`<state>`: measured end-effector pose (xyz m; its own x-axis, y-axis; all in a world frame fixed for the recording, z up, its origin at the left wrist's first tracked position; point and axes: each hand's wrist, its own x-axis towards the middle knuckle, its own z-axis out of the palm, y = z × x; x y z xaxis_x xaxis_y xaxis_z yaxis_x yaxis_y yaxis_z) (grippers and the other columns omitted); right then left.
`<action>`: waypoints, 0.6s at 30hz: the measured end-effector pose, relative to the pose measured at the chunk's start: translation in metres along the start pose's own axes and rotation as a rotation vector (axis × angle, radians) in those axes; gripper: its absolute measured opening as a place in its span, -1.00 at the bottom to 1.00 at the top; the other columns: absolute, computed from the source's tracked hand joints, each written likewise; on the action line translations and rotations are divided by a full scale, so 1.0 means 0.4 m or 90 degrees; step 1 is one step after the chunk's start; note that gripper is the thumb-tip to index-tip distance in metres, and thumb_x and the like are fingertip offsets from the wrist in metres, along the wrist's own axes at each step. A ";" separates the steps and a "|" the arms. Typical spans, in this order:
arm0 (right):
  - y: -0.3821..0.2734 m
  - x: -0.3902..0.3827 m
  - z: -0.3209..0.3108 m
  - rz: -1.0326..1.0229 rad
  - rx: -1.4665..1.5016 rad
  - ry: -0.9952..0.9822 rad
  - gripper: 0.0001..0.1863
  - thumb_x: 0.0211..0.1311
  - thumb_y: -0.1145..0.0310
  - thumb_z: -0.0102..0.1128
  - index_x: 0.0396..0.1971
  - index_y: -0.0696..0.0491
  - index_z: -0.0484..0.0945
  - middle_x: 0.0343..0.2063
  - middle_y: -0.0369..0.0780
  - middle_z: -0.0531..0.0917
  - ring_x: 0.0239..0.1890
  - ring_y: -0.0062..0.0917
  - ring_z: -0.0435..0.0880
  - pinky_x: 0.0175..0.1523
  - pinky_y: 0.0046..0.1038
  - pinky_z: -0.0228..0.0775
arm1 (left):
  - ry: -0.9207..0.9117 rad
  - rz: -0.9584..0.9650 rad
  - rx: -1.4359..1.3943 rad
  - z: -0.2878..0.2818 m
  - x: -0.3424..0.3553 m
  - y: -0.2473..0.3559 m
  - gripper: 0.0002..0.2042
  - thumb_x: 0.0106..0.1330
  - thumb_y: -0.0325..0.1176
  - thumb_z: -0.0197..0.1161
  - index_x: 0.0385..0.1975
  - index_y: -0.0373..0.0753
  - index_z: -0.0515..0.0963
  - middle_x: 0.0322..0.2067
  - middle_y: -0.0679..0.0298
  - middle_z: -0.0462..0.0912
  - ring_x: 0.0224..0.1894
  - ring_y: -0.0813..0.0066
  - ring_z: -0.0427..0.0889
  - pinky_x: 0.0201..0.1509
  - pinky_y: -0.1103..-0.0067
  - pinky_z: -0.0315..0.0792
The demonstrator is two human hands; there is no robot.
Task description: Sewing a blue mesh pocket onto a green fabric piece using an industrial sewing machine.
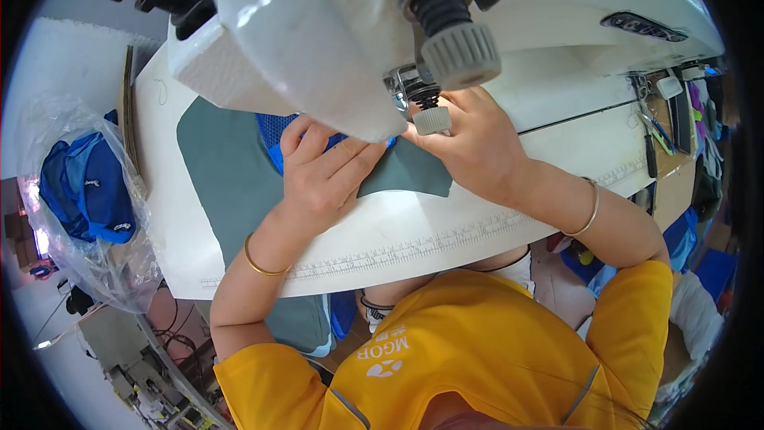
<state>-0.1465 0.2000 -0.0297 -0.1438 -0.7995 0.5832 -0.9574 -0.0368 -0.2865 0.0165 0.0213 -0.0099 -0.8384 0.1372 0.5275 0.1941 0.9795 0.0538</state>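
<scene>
A grey-green fabric piece [219, 151] lies on the sewing table, with blue mesh fabric [273, 129] on top of it. My left hand [322, 175] bears down on both layers, its fingers bent and close together around the mesh by the needle area. From the right, my right hand [481, 143] reaches in with thumb and fingers closed at the fabric's edge. The white sewing machine head [310, 40] and its grey ribbed knob [461, 56] cover some of the fingertips, and the needle is out of sight.
A printed ruler [446, 236] runs along the near edge of the white table [382, 251]. At left hangs a clear plastic bag [135, 267] holding blue fabric items [87, 187]. Scissors [643, 87] and other small tools lie at the right end. More grey-green fabric [298, 322] hangs below the table.
</scene>
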 end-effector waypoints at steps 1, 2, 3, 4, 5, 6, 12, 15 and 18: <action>0.002 -0.001 0.001 -0.002 0.001 0.002 -0.74 0.05 0.42 0.33 -0.20 -0.04 0.72 -0.18 -0.35 0.62 -0.09 -0.46 0.54 -0.01 -0.38 0.47 | -0.002 0.000 0.001 0.001 0.000 0.001 -0.74 0.05 -0.47 0.40 -0.21 -0.19 0.77 -0.19 0.30 0.79 -0.01 0.29 0.67 0.14 0.39 0.27; 0.003 -0.001 0.000 -0.001 0.002 0.003 -0.74 0.05 0.42 0.33 -0.20 -0.04 0.72 -0.18 -0.35 0.62 -0.09 -0.46 0.54 -0.01 -0.38 0.47 | -0.001 -0.005 -0.008 0.000 0.001 0.002 -0.73 0.05 -0.48 0.40 -0.20 -0.19 0.77 -0.19 0.29 0.79 -0.01 0.28 0.67 0.13 0.39 0.28; 0.004 0.000 -0.003 -0.004 0.007 0.001 -0.75 0.05 0.41 0.33 -0.20 -0.04 0.72 -0.18 -0.36 0.62 -0.08 -0.46 0.54 -0.01 -0.38 0.47 | -0.001 -0.009 -0.018 0.001 0.003 0.003 -0.73 0.05 -0.49 0.40 -0.20 -0.19 0.77 -0.19 0.29 0.79 0.00 0.27 0.67 0.12 0.38 0.30; 0.005 0.001 -0.005 -0.007 0.011 -0.002 -0.75 0.05 0.41 0.33 -0.21 -0.03 0.72 -0.18 -0.36 0.62 -0.08 -0.46 0.54 -0.01 -0.38 0.46 | -0.002 -0.009 -0.018 0.001 0.007 0.004 -0.73 0.05 -0.49 0.40 -0.20 -0.19 0.77 -0.19 0.29 0.79 0.00 0.27 0.67 0.12 0.38 0.30; 0.007 0.002 -0.005 -0.006 0.012 -0.003 -0.75 0.05 0.41 0.33 -0.21 -0.03 0.72 -0.18 -0.36 0.62 -0.08 -0.46 0.54 -0.01 -0.38 0.46 | -0.008 -0.012 -0.050 0.001 0.011 0.004 -0.72 0.05 -0.50 0.40 -0.19 -0.19 0.77 -0.19 0.28 0.79 -0.01 0.24 0.67 0.12 0.37 0.32; 0.008 0.004 -0.004 -0.008 0.016 0.000 -0.77 0.05 0.41 0.34 -0.22 -0.03 0.72 -0.19 -0.36 0.62 -0.09 -0.45 0.55 -0.01 -0.38 0.47 | -0.013 -0.016 -0.082 0.003 0.014 0.004 -0.72 0.06 -0.52 0.39 -0.18 -0.20 0.76 -0.19 0.27 0.78 -0.01 0.21 0.68 0.13 0.36 0.34; -0.004 -0.001 0.000 -0.003 0.063 -0.005 -0.85 0.08 0.41 0.35 -0.30 0.02 0.70 -0.21 -0.33 0.63 -0.09 -0.40 0.60 0.00 -0.34 0.52 | -0.053 0.012 -0.093 0.004 0.011 -0.012 -0.67 0.06 -0.53 0.39 -0.12 -0.21 0.73 -0.14 0.23 0.77 -0.04 0.10 0.69 0.16 0.34 0.44; -0.012 0.008 -0.008 -0.034 0.072 -0.024 -0.87 0.11 0.42 0.35 -0.32 0.05 0.70 -0.22 -0.31 0.63 -0.07 -0.38 0.62 0.03 -0.33 0.54 | -0.086 -0.026 -0.136 0.003 -0.005 -0.030 -0.69 0.09 -0.54 0.38 -0.11 -0.20 0.73 -0.13 0.24 0.77 0.01 0.13 0.69 0.15 0.35 0.45; -0.017 0.011 -0.011 -0.040 0.070 -0.056 -0.86 0.11 0.42 0.35 -0.30 0.06 0.70 -0.21 -0.30 0.63 -0.04 -0.36 0.62 0.07 -0.30 0.54 | -0.044 -0.024 -0.148 0.003 0.005 -0.034 -0.80 0.16 -0.40 0.34 -0.22 -0.20 0.73 -0.09 0.37 0.77 -0.01 0.35 0.64 0.26 0.23 0.38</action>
<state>-0.1419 0.1995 -0.0218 -0.0580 -0.8430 0.5347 -0.9299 -0.1492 -0.3361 0.0116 0.0082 -0.0106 -0.8781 0.1192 0.4634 0.2682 0.9246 0.2705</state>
